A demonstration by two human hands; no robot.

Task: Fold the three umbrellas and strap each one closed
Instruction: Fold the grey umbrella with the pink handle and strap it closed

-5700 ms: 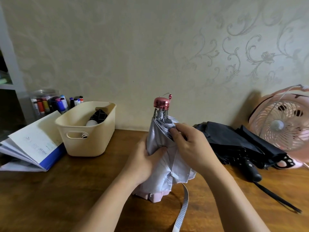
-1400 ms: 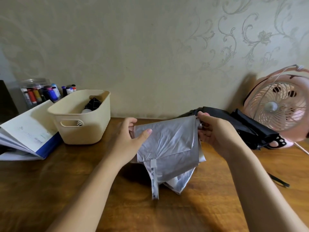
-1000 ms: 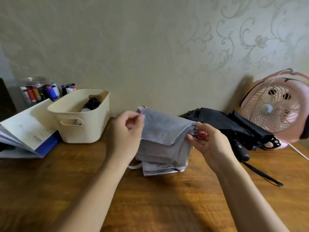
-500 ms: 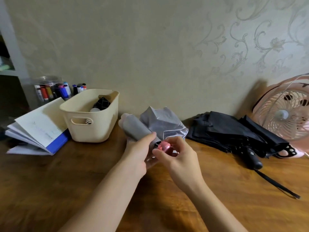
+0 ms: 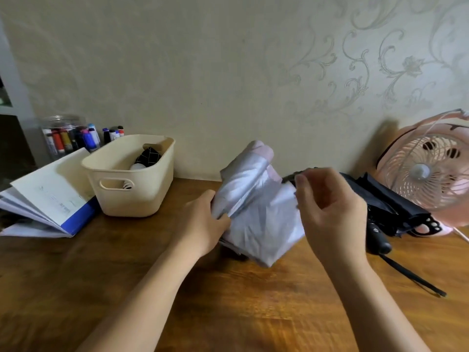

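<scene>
Head view: the left hand (image 5: 203, 222) grips the silver umbrella (image 5: 256, 214) by its rolled side, fingers curled under, thumb on top. The right hand (image 5: 330, 212), fingers bent, pinches the loose canopy edge. Between both hands the umbrella tilts, pink end up, its fabric crumpled and half-wrapped. A black umbrella (image 5: 396, 207) lies behind the right hand.

We lose the pink fan (image 5: 429, 179) off the edge at 3 o'clock. The blurred right hand (image 5: 330, 212) hides part of the black umbrella (image 5: 396, 207), and we cannot tell whether it pinches anything.
</scene>
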